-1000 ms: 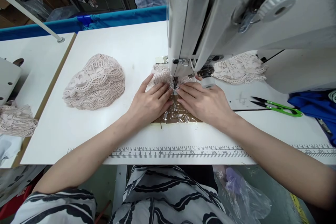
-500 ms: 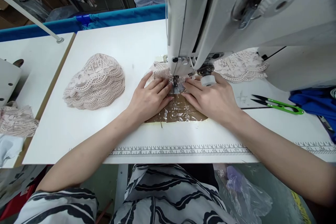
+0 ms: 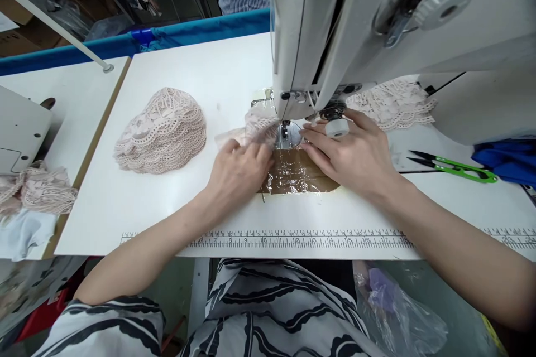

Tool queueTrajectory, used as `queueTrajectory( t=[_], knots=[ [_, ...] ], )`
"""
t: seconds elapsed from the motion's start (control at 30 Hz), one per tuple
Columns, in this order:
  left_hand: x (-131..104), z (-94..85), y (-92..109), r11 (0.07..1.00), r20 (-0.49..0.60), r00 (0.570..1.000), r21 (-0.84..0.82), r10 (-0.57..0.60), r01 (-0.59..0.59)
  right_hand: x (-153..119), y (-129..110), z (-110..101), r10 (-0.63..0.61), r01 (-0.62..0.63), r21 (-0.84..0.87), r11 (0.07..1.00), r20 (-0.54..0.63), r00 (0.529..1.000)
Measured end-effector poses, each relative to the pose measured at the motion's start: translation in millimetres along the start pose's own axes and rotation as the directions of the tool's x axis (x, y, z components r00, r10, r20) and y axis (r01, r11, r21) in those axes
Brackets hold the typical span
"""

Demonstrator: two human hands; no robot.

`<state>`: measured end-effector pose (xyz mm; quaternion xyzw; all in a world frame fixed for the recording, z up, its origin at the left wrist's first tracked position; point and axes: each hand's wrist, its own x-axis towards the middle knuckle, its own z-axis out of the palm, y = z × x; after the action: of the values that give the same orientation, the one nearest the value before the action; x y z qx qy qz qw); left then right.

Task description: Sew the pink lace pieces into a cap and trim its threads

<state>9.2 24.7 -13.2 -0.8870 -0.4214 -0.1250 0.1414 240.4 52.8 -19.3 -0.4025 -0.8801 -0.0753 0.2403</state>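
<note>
White bench (image 3: 234,67): lace (image 3: 257,124) seen bunched beside presser foot (image 3: 285,134).
Left fingers (image 3: 254,155) curled at its near edge, blurred; right fingers (image 3: 324,144) half-spread, partly hidden by knob (image 3: 337,128). Neither grip can be confirmed.

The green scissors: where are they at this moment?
At the right of the head view, the green scissors lie between the right hand and the blue cloth.

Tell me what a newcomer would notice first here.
A big pale-grey sewing machine would likely catch the eye first, filling the upper right, with the left hand and right hand on either side of its presser foot. Next come the scalloped lace stack on the white tabletop at left and the green-handled thread snips, blades apart, at right.
</note>
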Motion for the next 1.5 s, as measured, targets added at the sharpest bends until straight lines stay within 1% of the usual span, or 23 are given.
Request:
queueTrajectory(
  t=[0.03, 0.07, 0.13, 0.17, 0.2, 0.23, 0.27, 0.33, 0.37, 0.43, 0.47, 0.57, 0.63, 0.7, 0.77, 0.83, 0.9, 0.93, 0.97, 1.07, 1.23, 1.37, 1.5],
  knots=[
    [-2.3, -5.0, 5.4, 0.988, 0.016, 0.997, -0.135, 0.077, -0.074, -0.6, -1.9, 0.1, -0.025, 0.025, 0.032, 0.999, -0.005, 1.000],
    [-4.3, -9.3, 9.9, 0.944, 0.008, 0.980, -0.270, 0.200, -0.191, -1.2, -4.2, 0.7, -0.066, 0.067, 0.075, 0.995, -0.013, 0.998],
    [-6.5, -15.0, 14.2, 0.815, -0.131, 0.909, -0.405, 0.396, -0.413, -2.4, -9.6, 2.7, -0.188, 0.191, 0.195, 0.962, -0.032, 0.982],
    [-6.7, -16.1, 13.7, 0.791, -0.217, 0.884, -0.396, 0.413, -0.467, -2.8, -12.2, 3.8, -0.253, 0.255, 0.256, 0.932, -0.042, 0.967],
    [-6.3, -16.0, 11.3, 0.811, -0.294, 0.879, -0.355, 0.376, -0.466, -3.1, -14.5, 4.7, -0.306, 0.306, 0.308, 0.901, -0.049, 0.951],
    [-5.5, -14.8, 7.4, 0.871, -0.320, 0.901, -0.299, 0.293, -0.389, -3.2, -16.2, 5.2, -0.346, 0.341, 0.347, 0.874, -0.050, 0.937],
    [-4.4, -12.9, 2.4, 0.938, -0.293, 0.938, -0.233, 0.184, -0.257, -3.3, -17.3, 5.2, -0.372, 0.360, 0.375, 0.854, -0.044, 0.927],
    [-2.4, -7.7, -8.4, 0.997, -0.129, 0.991, -0.074, -0.022, 0.012, -3.2, -17.3, 3.8, -0.382, 0.360, 0.407, 0.840, -0.029, 0.924],
    [-1.7, -5.1, -13.0, 0.997, -0.048, 0.996, -0.014, -0.079, 0.078, -3.1, -16.4, 2.6, -0.374, 0.349, 0.416, 0.840, -0.022, 0.927],
    [-1.1, -0.9, -18.6, 0.996, 0.044, 0.996, 0.029, -0.081, 0.080, -3.0, -13.9, -0.1, -0.355, 0.326, 0.418, 0.848, -0.009, 0.935],
    [-1.2, 0.4, -19.3, 0.999, 0.045, 0.998, 0.023, -0.047, 0.046, -3.0, -12.7, -1.2, -0.345, 0.313, 0.411, 0.856, 0.004, 0.939],
    [-2.1, 1.1, -15.7, 0.999, -0.057, 0.998, -0.031, 0.032, -0.034, -3.5, -12.3, -3.0, -0.250, 0.227, 0.382, 0.896, 0.011, 0.968],
    [-2.3, -0.8, -11.6, 0.993, -0.177, 0.984, -0.109, 0.028, -0.047, -4.0, -14.8, -3.6, -0.096, 0.096, 0.402, 0.911, -0.021, 0.995],
    [-1.8, -3.4, -8.2, 0.979, -0.291, 0.957, -0.194, 0.000, -0.059, -4.5, -18.4, -4.3, 0.085, -0.069, 0.480, 0.875, -0.012, 0.996],
    [-1.1, -6.1, -5.5, 0.964, -0.362, 0.932, -0.255, -0.016, -0.082, -4.8, -21.9, -5.2, 0.220, -0.232, 0.605, 0.762, 0.095, 0.971],
    [-0.7, -8.0, -3.1, 0.949, -0.395, 0.919, -0.293, -0.011, -0.115, -4.9, -24.4, -5.7, 0.273, -0.350, 0.720, 0.599, 0.227, 0.935],
    [-0.9, -9.2, -1.2, 0.925, -0.408, 0.913, -0.351, -0.010, -0.146, -5.0, -25.4, -5.4, 0.270, -0.387, 0.789, 0.477, 0.287, 0.919],
    [-1.1, -9.6, -0.5, 0.911, -0.409, 0.912, -0.383, -0.018, -0.153, -5.1, -25.5, -5.0, 0.268, -0.375, 0.804, 0.462, 0.276, 0.923],
    [-1.3, -9.8, 0.0, 0.898, -0.409, 0.912, -0.411, -0.026, -0.159, -5.2, -25.4, -4.5, 0.269, -0.353, 0.806, 0.476, 0.249, 0.930],
    [-1.4, -9.3, -0.3, 0.882, -0.399, 0.916, -0.442, -0.033, -0.161, -6.4, -25.0, -3.4, 0.265, -0.256, 0.765, 0.591, 0.116, 0.957],
    [0.5, -3.4, -3.3, 0.935, -0.429, 0.902, -0.301, 0.041, -0.186, -8.7, -25.4, -2.3, 0.168, -0.085, 0.675, 0.733, -0.059, 0.984],
    [1.5, 1.6, -4.3, 0.947, -0.479, 0.875, -0.249, 0.062, -0.204, -8.4, -26.0, -1.8, 0.074, 0.034, 0.627, 0.779, -0.145, 0.987],
    [1.6, 3.2, -4.6, 0.947, -0.486, 0.873, -0.253, 0.051, -0.197, -8.4, -25.8, -1.5, 0.012, 0.103, 0.576, 0.811, -0.192, 0.981]
  ],
)
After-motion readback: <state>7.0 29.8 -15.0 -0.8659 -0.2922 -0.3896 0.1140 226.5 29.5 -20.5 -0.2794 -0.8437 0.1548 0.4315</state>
